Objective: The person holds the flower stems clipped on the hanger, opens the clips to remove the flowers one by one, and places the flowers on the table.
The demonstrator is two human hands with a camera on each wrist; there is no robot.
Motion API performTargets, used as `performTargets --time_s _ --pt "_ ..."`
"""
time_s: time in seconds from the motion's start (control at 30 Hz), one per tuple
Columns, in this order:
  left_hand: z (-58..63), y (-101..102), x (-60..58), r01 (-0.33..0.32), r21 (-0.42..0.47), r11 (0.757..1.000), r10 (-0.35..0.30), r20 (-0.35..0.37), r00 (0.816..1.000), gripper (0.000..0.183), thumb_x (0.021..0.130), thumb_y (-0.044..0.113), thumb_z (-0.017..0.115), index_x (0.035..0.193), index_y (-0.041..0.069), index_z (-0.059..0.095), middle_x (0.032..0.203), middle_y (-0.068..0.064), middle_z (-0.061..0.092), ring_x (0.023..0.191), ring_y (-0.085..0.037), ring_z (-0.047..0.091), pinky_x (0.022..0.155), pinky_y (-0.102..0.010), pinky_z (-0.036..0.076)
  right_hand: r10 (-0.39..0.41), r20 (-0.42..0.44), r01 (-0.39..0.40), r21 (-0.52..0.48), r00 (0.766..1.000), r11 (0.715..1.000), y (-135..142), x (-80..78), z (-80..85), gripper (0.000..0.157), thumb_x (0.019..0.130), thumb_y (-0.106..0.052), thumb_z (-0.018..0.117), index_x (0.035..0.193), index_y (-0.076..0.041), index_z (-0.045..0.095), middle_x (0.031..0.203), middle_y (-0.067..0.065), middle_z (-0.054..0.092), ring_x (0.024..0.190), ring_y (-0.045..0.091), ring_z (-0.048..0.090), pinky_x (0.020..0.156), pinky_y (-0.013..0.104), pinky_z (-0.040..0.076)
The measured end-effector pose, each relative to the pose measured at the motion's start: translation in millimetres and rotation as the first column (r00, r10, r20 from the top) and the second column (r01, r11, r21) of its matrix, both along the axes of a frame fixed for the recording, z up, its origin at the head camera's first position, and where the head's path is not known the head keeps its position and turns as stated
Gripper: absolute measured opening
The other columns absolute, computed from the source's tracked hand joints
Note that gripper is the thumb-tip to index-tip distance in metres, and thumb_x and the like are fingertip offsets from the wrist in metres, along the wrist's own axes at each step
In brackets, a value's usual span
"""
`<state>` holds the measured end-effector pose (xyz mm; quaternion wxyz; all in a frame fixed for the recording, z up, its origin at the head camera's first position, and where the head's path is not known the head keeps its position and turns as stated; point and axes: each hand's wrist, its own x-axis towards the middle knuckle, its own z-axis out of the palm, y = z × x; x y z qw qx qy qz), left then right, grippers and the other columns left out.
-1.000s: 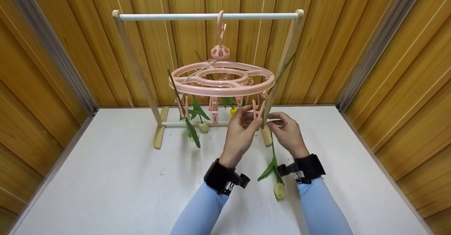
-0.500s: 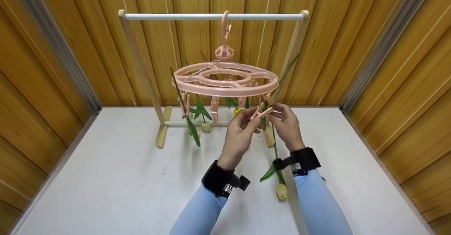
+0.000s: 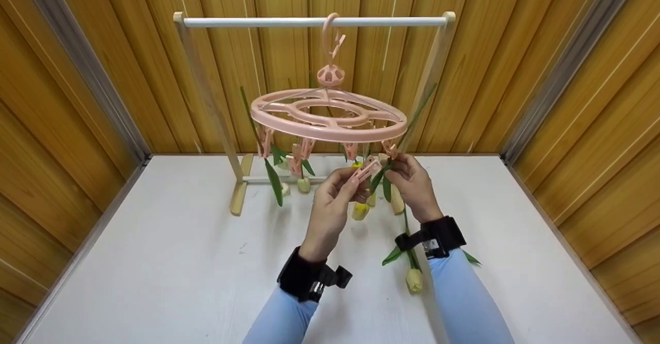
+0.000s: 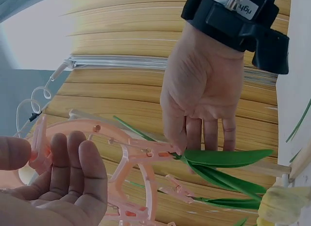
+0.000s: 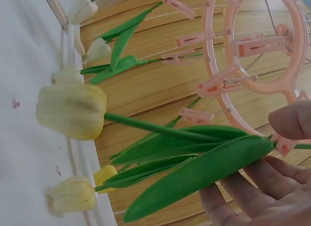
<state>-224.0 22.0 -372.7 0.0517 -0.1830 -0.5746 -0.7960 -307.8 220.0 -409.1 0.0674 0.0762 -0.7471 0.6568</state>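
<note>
My left hand pinches a pink clothespin between thumb and fingers; the left wrist view also shows this clothespin. Just to its right, my right hand pinches a tulip by its stem, right below another pink clothespin. The held tulip's long green leaves and pale yellow bloom point downward. Both clothespins are by the right side of a pink oval drying hanger. The fingertips are partly hidden by leaves.
The hanger hooks over the white bar of a wooden stand. Several tulips hang from its other clips, white blooms among them. A tulip lies on the white table under the right forearm. Wood-patterned panels surround the table.
My left hand moves left and slightly down with the clothespin, away from the right hand. The hanger has turned and tilted a little, its clips shifting. My right hand stays nearly in place.
</note>
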Motion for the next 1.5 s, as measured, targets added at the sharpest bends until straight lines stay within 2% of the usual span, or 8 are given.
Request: performTargets --time_s 0.23,0.5,0.73,0.87,0.97,1.07,1.2,1.5 --pt "-5.2 -14 1.4 -0.037 0.048 0.998 0.036 0.013 0.999 0.028 0.107 0.007 0.05 0.126 -0.012 0.058 0.098 -0.007 0.068 0.088 -0.019 0.067 0.081 -0.03 0.056 0.03 0.001 -0.03 -0.007 1.0 1.0 -4 17.2 -4.3 0.041 0.103 -0.002 0.059 0.143 0.005 0.052 0.127 0.022 0.063 0.117 0.023 0.062 0.097 0.024 0.051" --pt "-14.5 -22 1.0 -0.05 0.103 0.993 0.046 0.039 0.998 0.023 0.105 0.006 0.052 0.121 -0.01 0.059 0.096 -0.007 0.067 0.086 -0.02 0.066 0.08 -0.03 0.056 0.027 -0.06 -0.029 -0.028 0.998 0.999 -12 40.6 -1.9 0.025 0.1 0.001 0.062 0.124 0.008 0.064 0.117 0.022 0.067 0.104 0.024 0.068 0.091 0.025 0.056" --pt "-27.1 -26 1.0 -0.024 0.093 0.995 0.016 0.082 0.996 0.025 0.103 0.005 0.055 0.121 -0.013 0.058 0.093 -0.006 0.066 0.085 -0.018 0.066 0.078 -0.029 0.056 0.049 -0.106 -0.048 0.01 0.993 0.999 -18 55.7 -0.9 0.026 0.1 0.003 0.063 0.125 0.01 0.064 0.118 0.021 0.066 0.104 0.02 0.067 0.091 0.024 0.054" --pt "-34.2 -23 2.4 -0.004 0.031 1.0 0.002 0.081 0.997 0.029 0.104 0.007 0.056 0.121 -0.015 0.06 0.097 -0.007 0.067 0.088 -0.018 0.066 0.08 -0.029 0.055 0.044 -0.138 -0.041 0.025 0.989 0.999 -22 62.7 -1.6 0.027 0.099 0.002 0.064 0.125 0.009 0.065 0.121 0.018 0.067 0.105 0.016 0.066 0.09 0.022 0.054" --pt "-36.4 -21 4.5 0.003 -0.06 0.998 -0.001 0.033 0.999 0.027 0.104 0.009 0.058 0.121 -0.011 0.064 0.105 -0.01 0.069 0.095 -0.019 0.065 0.084 -0.03 0.054 0.046 -0.167 -0.041 0.029 0.985 0.999 -25 67.8 -2.4 0.025 0.098 0.003 0.065 0.122 0.009 0.066 0.122 0.019 0.067 0.104 0.012 0.065 0.088 0.021 0.053" --pt "-36.8 -19 5.0 -0.018 -0.18 0.983 0.005 -0.074 0.997 0.027 0.103 0.009 0.06 0.124 -0.007 0.066 0.116 -0.014 0.069 0.105 -0.022 0.065 0.09 -0.033 0.053 0.067 -0.205 -0.058 0.045 0.976 0.997 -28 71.1 -3.0 0.021 0.098 0.003 0.065 0.118 0.009 0.067 0.116 0.019 0.066 0.095 0.011 0.063 0.082 0.02 0.052" --pt "-37.7 -18 3.2 -0.09 -0.284 0.955 0.025 -0.225 0.974 0.029 0.102 0.009 0.062 0.13 0.0 0.066 0.127 -0.015 0.064 0.116 -0.03 0.062 0.096 -0.037 0.053 0.084 -0.269 -0.061 0.095 0.959 0.994 -31 73.0 -5.2 0.015 0.098 0.003 0.066 0.112 0.006 0.07 0.107 0.015 0.065 0.085 0.012 0.061 0.076 0.021 0.049" --pt "-37.6 -16 -1.1 -0.165 -0.257 0.952 0.069 -0.343 0.937 0.046 0.099 0.004 0.064 0.143 -0.002 0.052 0.141 -0.017 0.055 0.126 -0.029 0.058 0.098 -0.043 0.054 0.062 -0.386 0.011 0.185 0.921 0.983 -36 77.4 -10.3 0.015 0.096 0.004 0.068 0.109 0.001 0.073 0.105 0.01 0.07 0.09 0.011 0.065 0.081 0.022 0.054"
